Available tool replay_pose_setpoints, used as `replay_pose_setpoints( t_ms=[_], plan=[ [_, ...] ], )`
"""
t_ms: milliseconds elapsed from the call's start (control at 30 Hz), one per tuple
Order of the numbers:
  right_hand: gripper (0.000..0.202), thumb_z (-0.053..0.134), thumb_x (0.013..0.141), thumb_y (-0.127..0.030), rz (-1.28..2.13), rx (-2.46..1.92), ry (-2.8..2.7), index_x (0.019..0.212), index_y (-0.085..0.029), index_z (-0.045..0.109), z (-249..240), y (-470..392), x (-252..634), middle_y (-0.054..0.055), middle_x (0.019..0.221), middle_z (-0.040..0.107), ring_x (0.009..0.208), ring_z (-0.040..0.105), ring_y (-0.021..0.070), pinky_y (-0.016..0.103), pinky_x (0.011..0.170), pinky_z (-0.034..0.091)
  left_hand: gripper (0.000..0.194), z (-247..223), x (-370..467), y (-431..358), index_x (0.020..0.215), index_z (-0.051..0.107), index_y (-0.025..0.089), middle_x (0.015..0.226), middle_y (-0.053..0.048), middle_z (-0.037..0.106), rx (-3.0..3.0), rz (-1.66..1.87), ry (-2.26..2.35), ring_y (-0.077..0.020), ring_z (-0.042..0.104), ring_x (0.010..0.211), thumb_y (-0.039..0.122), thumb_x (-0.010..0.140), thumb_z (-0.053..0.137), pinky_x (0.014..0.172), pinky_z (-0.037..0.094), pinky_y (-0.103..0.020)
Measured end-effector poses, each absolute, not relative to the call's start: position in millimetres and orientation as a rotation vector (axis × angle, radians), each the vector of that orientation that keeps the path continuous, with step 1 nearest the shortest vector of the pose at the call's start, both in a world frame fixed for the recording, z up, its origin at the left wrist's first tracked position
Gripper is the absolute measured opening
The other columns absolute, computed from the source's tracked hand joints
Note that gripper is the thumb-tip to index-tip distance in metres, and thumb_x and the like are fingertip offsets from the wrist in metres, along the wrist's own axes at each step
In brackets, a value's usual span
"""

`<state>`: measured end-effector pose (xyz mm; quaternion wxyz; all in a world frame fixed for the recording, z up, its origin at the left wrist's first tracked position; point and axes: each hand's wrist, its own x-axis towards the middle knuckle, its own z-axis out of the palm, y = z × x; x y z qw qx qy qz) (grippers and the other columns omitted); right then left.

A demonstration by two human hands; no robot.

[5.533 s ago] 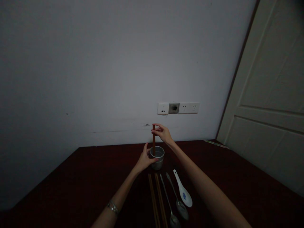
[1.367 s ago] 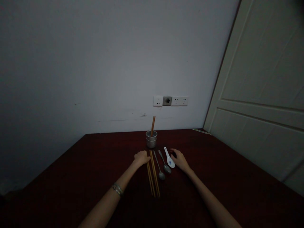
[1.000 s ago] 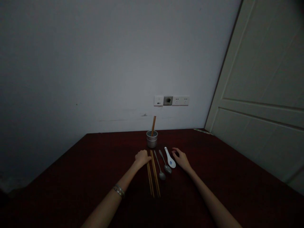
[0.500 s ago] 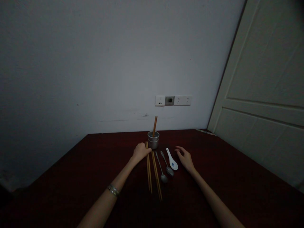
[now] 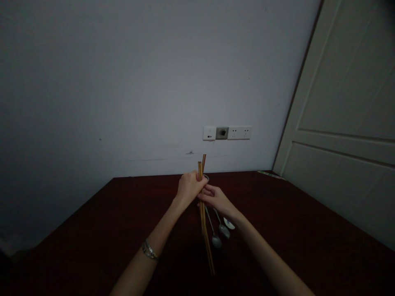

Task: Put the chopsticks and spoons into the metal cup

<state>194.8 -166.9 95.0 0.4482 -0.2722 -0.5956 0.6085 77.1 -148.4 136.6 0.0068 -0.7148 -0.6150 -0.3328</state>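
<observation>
A left hand [image 5: 191, 185] clamps one pair of wooden chopsticks [image 5: 202, 217] over a dark red bench [image 5: 148, 205], while the right hand [image 5: 218, 201] meets the same pair just below; whether its fingers grip is unclear. Behind them, a second pair [image 5: 204, 161] appears to stand in the single metal cup [image 5: 206, 177], mostly hidden. One pair looks placed, one is in hand, and the rest lie outside: a third pair [image 5: 209, 255], two metal spoons [image 5: 216, 241] and one white ceramic spoon [image 5: 228, 224], partly covered by the right arm. The count appears to be six chopsticks, three spoons.
</observation>
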Motion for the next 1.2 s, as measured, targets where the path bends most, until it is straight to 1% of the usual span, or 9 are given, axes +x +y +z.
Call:
replay_pose_setpoints(
  t_ms=[100, 200, 367, 467, 633, 733, 967, 1100, 1200],
  plan=[
    [0.046, 0.072, 0.061, -0.039, 1.463, -0.694, -1.450, 0.099, -0.016, 0.059, 86.9, -162.5, 190.7, 0.004, 0.080, 0.068, 0.068, 0.064, 0.0170, 0.032, 0.062, 0.054, 0.026, 134.5, 79.1, -148.9, 0.076, 0.062, 0.014, 0.071, -0.006, 0.064, -2.248, -1.019, -1.943, -0.0168, 0.057, 0.068, 0.036, 0.077, 0.049, 0.063, 0.036, -0.025],
    [0.044, 0.071, 0.062, -0.043, 1.437, -0.696, -1.449, 0.094, -0.014, 0.061, 80.4, -158.0, 190.0, 0.003, 0.070, 0.068, 0.062, 0.064, 0.0172, 0.033, 0.060, 0.054, 0.023, 134.0, 80.7, -150.4, 0.077, 0.062, 0.014, 0.072, -0.006, 0.064, -2.253, -1.004, -1.946, -0.0175, 0.058, 0.070, 0.034, 0.077, 0.050, 0.066, 0.037, -0.026],
    [0.041, 0.071, 0.062, -0.042, 1.483, -0.657, -1.455, 0.092, -0.015, 0.061, 85.3, -152.7, 194.3, 0.003, 0.071, 0.068, 0.065, 0.065, 0.0175, 0.034, 0.064, 0.054, 0.027, 141.9, 75.5, -153.0, 0.073, 0.062, 0.016, 0.068, -0.005, 0.063, -2.332, -1.084, -1.880, -0.0156, 0.057, 0.066, 0.040, 0.077, 0.052, 0.063, 0.039, -0.024],
    [0.039, 0.071, 0.064, -0.040, 1.495, -0.632, -1.474, 0.093, -0.015, 0.060, 93.5, -149.4, 199.0, 0.006, 0.079, 0.069, 0.069, 0.066, 0.0178, 0.034, 0.066, 0.054, 0.028, 148.5, 66.4, -151.3, 0.073, 0.062, 0.016, 0.067, -0.003, 0.063, -2.465, -1.412, -1.733, -0.0136, 0.057, 0.063, 0.043, 0.075, 0.054, 0.062, 0.042, -0.023],
    [0.039, 0.068, 0.069, -0.035, 1.580, -0.592, -1.543, 0.101, -0.014, 0.057, 103.6, -145.0, 203.3, 0.009, 0.088, 0.069, 0.075, 0.066, 0.0182, 0.037, 0.073, 0.053, 0.035, 154.6, 52.4, -144.1, 0.096, 0.063, 0.013, 0.087, -0.007, 0.068, -2.553, -2.164, -1.567, -0.0162, 0.063, 0.076, 0.035, 0.070, 0.063, 0.068, 0.050, -0.024],
    [0.036, 0.067, 0.070, -0.032, 1.642, -0.550, -1.616, 0.100, -0.013, 0.058, 106.8, -143.5, 200.6, 0.010, 0.088, 0.069, 0.076, 0.067, 0.0189, 0.039, 0.075, 0.052, 0.040, 154.6, 48.7, -141.3, 0.097, 0.063, 0.009, 0.088, -0.010, 0.069, -2.704, -2.345, -1.559, -0.0193, 0.064, 0.080, 0.034, 0.066, 0.067, 0.070, 0.051, -0.027],
    [0.033, 0.068, 0.069, -0.030, 1.698, -0.537, -1.624, 0.095, -0.012, 0.060, 102.4, -139.3, 190.3, 0.010, 0.086, 0.069, 0.076, 0.067, 0.0187, 0.039, 0.076, 0.051, 0.025, 154.8, 43.7, -142.0, 0.080, 0.067, 0.009, 0.073, -0.008, 0.070, -2.819, -2.290, -1.631, -0.0183, 0.065, 0.067, 0.029, 0.066, 0.067, 0.057, 0.051, -0.023],
    [0.039, 0.072, 0.064, -0.031, 1.615, -0.600, -1.718, 0.097, -0.013, 0.062, 107.8, -135.1, 198.7, 0.010, 0.091, 0.069, 0.082, 0.066, 0.0200, 0.040, 0.082, 0.049, 0.023, 156.3, 39.8, -141.9, 0.079, 0.068, 0.009, 0.074, -0.008, 0.070, -2.861, -2.220, -1.646, -0.0181, 0.065, 0.067, 0.030, 0.068, 0.066, 0.059, 0.050, -0.024],
    [0.038, 0.071, 0.065, -0.033, 1.383, -0.681, -1.794, 0.097, -0.014, 0.064, 127.2, -135.9, 213.3, 0.010, 0.096, 0.069, 0.089, 0.064, 0.0215, 0.039, 0.086, 0.047, 0.024, 158.7, 37.4, -143.2, 0.081, 0.068, 0.010, 0.078, -0.009, 0.070, -2.901, -2.183, -1.606, -0.0182, 0.065, 0.071, 0.030, 0.069, 0.065, 0.065, 0.050, -0.025]
  ],
)
